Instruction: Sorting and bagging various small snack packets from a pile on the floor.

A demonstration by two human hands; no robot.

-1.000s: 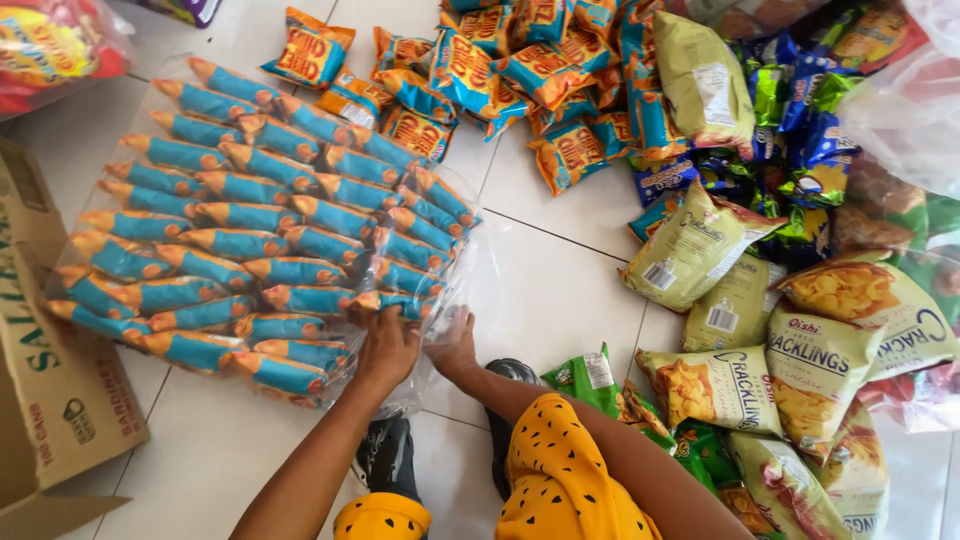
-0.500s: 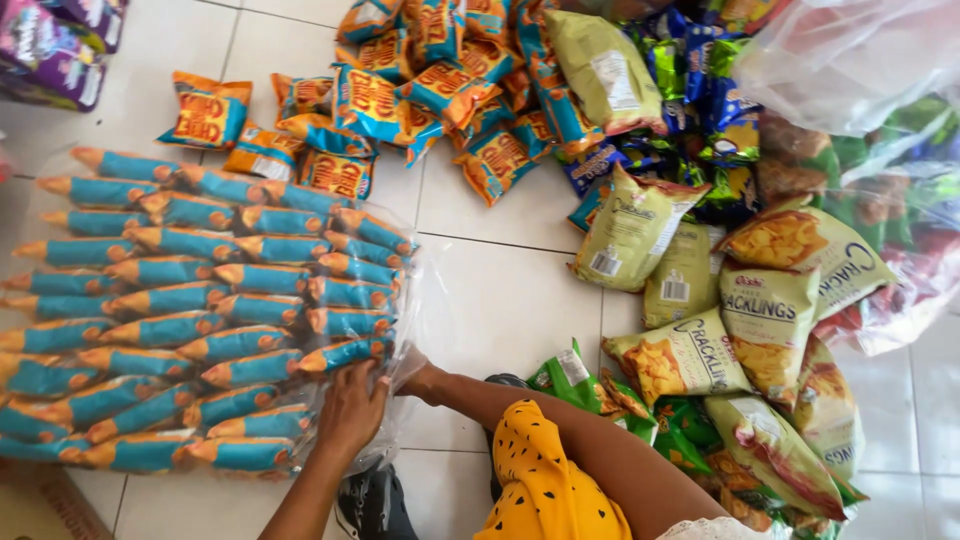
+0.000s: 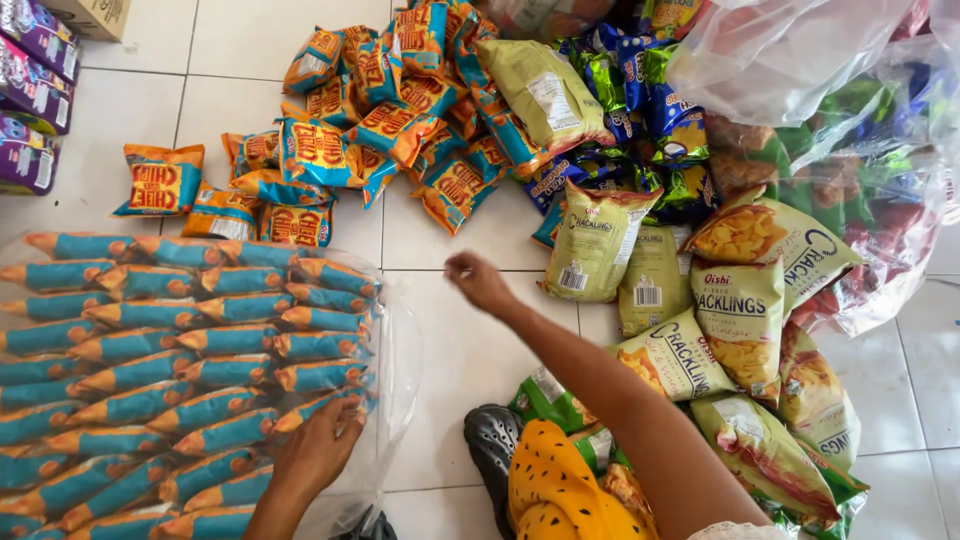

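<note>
1. The left hand (image 3: 318, 452) lies flat, fingers spread, on the lower right corner of the clear bag (image 3: 395, 340) of blue packs (image 3: 180, 380); it presses on the plastic and grips nothing.
2. The right hand (image 3: 478, 281) is raised over bare floor tile (image 3: 450, 400), fingers loosely curled; it holds nothing that can be seen, and whether the fingertips pinch anything small cannot be told.
3. The clear bag fills the picture's left side, from about 8 to 10 o'clock of the right hand, with the blue packs in neat slanted rows inside.
4. At 11 to 12 o'clock of the right hand lies a loose heap of orange packs (image 3: 380, 110), well apart from it; one orange pack lies alone further left, above the bag.
5. At 3 o'clock of the right hand, near it, are green bags (image 3: 595, 245) of snacks, overlapping one another and running down toward 5 o'clock.
6. At 1 o'clock are dark blue packs (image 3: 640, 100), partly under a pale green bag.
7. A big clear sack (image 3: 800, 60) of mixed snacks fills the top right corner.
8. Purple boxes (image 3: 35, 90) stand at the top left edge.
9. A dark sandal (image 3: 492, 445) sits on the floor between the two forearms, at 6 o'clock of the right hand, beside yellow spotted cloth (image 3: 555, 490).
</note>
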